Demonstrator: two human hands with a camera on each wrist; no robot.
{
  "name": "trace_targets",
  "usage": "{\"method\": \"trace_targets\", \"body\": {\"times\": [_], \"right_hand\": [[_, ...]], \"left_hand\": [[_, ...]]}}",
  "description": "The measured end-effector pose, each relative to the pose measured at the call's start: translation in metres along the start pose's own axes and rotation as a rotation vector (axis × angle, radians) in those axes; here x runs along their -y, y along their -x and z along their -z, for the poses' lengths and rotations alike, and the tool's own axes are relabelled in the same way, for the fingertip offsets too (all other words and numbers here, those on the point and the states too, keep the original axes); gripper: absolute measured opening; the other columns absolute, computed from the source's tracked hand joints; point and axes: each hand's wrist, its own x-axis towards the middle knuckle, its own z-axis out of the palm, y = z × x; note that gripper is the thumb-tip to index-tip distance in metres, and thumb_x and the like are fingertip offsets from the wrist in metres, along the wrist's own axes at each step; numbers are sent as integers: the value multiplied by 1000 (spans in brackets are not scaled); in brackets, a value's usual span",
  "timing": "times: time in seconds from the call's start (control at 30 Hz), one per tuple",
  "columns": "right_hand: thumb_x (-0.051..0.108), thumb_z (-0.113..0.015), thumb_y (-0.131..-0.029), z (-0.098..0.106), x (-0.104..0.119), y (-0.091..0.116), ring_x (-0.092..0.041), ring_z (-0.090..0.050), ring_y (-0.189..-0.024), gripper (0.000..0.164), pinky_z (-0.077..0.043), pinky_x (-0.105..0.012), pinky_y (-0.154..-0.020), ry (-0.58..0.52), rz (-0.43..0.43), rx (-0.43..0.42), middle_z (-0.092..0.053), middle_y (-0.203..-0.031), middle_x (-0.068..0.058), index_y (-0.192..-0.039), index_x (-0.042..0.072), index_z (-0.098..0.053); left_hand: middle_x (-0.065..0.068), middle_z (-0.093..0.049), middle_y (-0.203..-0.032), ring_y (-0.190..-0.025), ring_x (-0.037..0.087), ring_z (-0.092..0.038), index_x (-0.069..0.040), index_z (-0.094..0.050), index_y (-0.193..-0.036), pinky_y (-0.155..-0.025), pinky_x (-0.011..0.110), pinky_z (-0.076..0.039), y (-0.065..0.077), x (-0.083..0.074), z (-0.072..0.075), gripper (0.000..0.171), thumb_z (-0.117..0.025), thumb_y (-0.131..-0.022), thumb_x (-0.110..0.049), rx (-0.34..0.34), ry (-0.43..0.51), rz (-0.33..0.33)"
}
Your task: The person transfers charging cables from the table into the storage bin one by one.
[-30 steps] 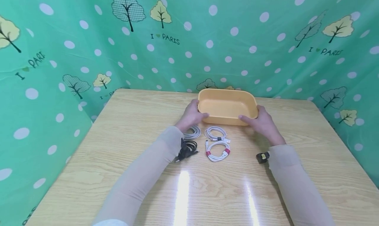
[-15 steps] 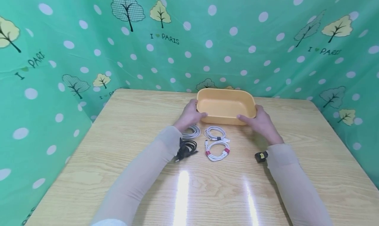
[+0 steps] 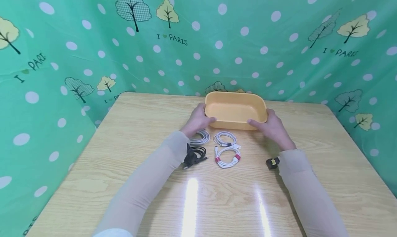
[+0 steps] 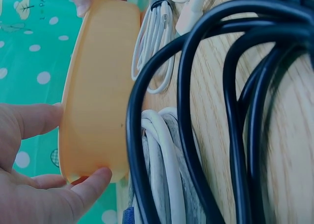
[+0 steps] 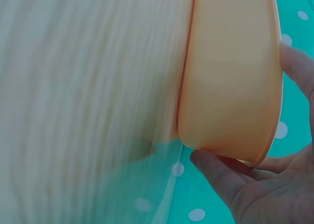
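Pale wood-grain tabletop [image 3: 226, 202] stretches away from me, streaked with reflected light. Nearest lie a bundled thick black cable [image 3: 191, 157] and, beside it, a white charging cable [image 3: 227, 166] bound with red ties, presumably so it won't unravel. Just beyond are a white USB cable [image 3: 228, 145] and a partly hidden grey-white cable [image 3: 204, 139], likely coiled to prevent tangling. Further back, the left grip [image 3: 197, 120] and right grip [image 3: 273, 128] clasp opposite ends of an orange plastic tub [image 3: 231, 125] near the far edge, thumbs [image 3: 211, 120] over its near rim, probably for steadiness; whether its base touches wood, I can't tell. Behind hangs a green polka-dot curtain [image 3: 235, 47].
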Motion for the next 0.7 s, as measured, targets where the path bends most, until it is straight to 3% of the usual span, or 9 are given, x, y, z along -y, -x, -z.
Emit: {"method": "trace_targets", "body": {"times": [0.7], "right_hand": [[69,-65,-74,-3,3,-2,-39,-45,-120,116,-41,-54,-102,13,6,2,-37,-141,-28,-148,-4,-13]], "left_hand": [[17,-51,-128,-115,27,-51,-1,-36,-137,-102,37,-44,0,5,5,67,-73,-83,-16,3,0,11]]}}
